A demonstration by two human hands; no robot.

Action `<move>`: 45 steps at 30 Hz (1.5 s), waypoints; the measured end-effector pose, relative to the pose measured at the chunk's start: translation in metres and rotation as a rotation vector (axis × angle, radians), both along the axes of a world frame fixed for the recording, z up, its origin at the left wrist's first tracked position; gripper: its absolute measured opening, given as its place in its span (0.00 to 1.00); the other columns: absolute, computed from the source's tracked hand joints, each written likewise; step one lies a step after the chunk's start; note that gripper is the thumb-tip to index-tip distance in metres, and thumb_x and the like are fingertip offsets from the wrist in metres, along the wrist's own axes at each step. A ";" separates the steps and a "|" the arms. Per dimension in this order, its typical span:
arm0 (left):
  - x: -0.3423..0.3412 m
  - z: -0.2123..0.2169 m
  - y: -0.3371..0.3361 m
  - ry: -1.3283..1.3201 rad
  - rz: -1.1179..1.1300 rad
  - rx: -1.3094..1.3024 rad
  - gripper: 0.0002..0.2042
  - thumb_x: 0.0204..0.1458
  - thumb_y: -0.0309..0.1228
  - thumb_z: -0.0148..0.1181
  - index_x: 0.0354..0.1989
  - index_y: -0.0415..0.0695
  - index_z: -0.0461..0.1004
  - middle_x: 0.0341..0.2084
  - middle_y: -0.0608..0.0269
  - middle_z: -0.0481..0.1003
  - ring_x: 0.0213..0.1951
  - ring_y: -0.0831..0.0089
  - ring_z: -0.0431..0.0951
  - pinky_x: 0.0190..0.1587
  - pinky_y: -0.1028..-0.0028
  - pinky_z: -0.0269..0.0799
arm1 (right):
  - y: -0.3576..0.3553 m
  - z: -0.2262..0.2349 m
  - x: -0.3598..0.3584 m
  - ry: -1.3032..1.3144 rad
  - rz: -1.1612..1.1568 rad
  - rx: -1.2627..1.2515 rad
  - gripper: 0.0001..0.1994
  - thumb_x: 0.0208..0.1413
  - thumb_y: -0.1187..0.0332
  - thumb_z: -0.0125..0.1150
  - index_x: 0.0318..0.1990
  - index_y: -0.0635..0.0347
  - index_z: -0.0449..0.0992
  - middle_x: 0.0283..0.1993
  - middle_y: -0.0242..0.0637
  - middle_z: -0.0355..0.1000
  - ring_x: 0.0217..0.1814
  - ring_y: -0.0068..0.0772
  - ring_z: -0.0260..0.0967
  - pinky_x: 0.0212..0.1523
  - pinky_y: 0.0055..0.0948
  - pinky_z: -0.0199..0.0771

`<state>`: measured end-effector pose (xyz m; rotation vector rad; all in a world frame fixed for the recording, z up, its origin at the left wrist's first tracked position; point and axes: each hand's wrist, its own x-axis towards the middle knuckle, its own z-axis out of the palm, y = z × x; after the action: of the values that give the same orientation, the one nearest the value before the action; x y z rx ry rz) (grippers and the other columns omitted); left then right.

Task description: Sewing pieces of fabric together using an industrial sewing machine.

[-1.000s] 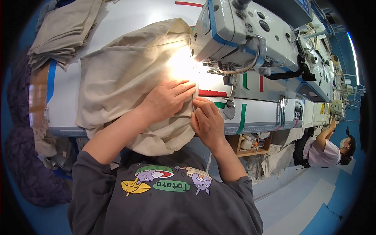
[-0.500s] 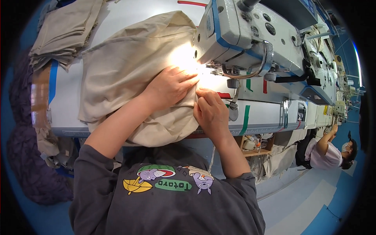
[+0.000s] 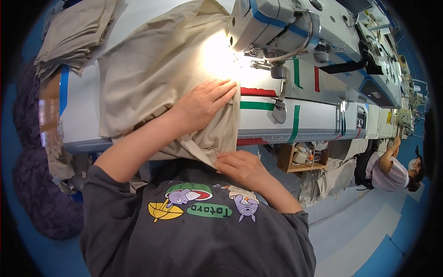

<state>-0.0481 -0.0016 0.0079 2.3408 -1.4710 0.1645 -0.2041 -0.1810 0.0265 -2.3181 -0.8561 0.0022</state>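
Note:
A large piece of beige fabric [image 3: 152,78] spreads over the white sewing table, its right edge running up to the lit needle area of a sewing machine [image 3: 272,21]. Pressed flat on the cloth, just in front of the needle area, is my left hand [image 3: 203,104], its fingers stretched out side by side. My right hand [image 3: 242,167] is at the table's front edge, close to my body. Its fingers pinch the lower corner of the fabric, which hangs over the edge in folds. The bright lamp glare hides the needle.
A stack of folded beige pieces [image 3: 76,34] lies at the far left. A metal lever [image 3: 280,111] hangs right of the cloth. Below the table is a wooden box [image 3: 302,159] of small items. Dark bundled cloth [image 3: 44,194] lies left; another person [image 3: 390,171] sits far right.
My right hand has moved from beside the needle area down toward my body, drawing the fabric edge straighter. My left hand remains on the cloth. The view has shifted slightly.

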 end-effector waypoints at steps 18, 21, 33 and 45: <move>0.006 0.007 -0.007 0.159 0.109 -0.051 0.21 0.48 0.26 0.60 0.54 0.46 0.71 0.53 0.64 0.70 0.54 0.67 0.69 0.56 0.66 0.66 | 0.008 -0.013 0.080 -0.197 -0.668 -0.265 0.09 0.50 0.69 0.64 0.30 0.58 0.68 0.33 0.36 0.64 0.37 0.38 0.68 0.34 0.37 0.72; 0.006 0.003 -0.005 0.046 0.036 -0.099 0.20 0.47 0.27 0.61 0.52 0.46 0.71 0.57 0.67 0.69 0.55 0.69 0.69 0.56 0.67 0.66 | 0.009 -0.007 0.076 -0.186 -0.614 -0.241 0.08 0.50 0.72 0.64 0.29 0.58 0.68 0.32 0.35 0.63 0.38 0.37 0.67 0.34 0.37 0.71; 0.019 -0.009 -0.008 0.022 0.010 -0.235 0.18 0.45 0.28 0.60 0.47 0.47 0.73 0.49 0.69 0.75 0.52 0.70 0.74 0.55 0.69 0.66 | 0.005 -0.002 0.084 -0.226 -0.522 -0.266 0.08 0.47 0.75 0.63 0.36 0.61 0.73 0.40 0.35 0.66 0.44 0.40 0.66 0.42 0.36 0.73; -0.003 -0.007 0.002 0.049 0.004 -0.122 0.25 0.45 0.28 0.60 0.56 0.44 0.70 0.58 0.65 0.69 0.60 0.67 0.67 0.64 0.63 0.60 | -0.004 -0.007 0.069 -0.187 -0.350 -0.242 0.07 0.46 0.76 0.60 0.33 0.62 0.70 0.47 0.39 0.65 0.55 0.42 0.64 0.53 0.37 0.68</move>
<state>-0.0514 0.0003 0.0013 2.2354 -1.3927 0.1914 -0.1353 -0.1847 0.0197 -2.7023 -0.5500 -0.2801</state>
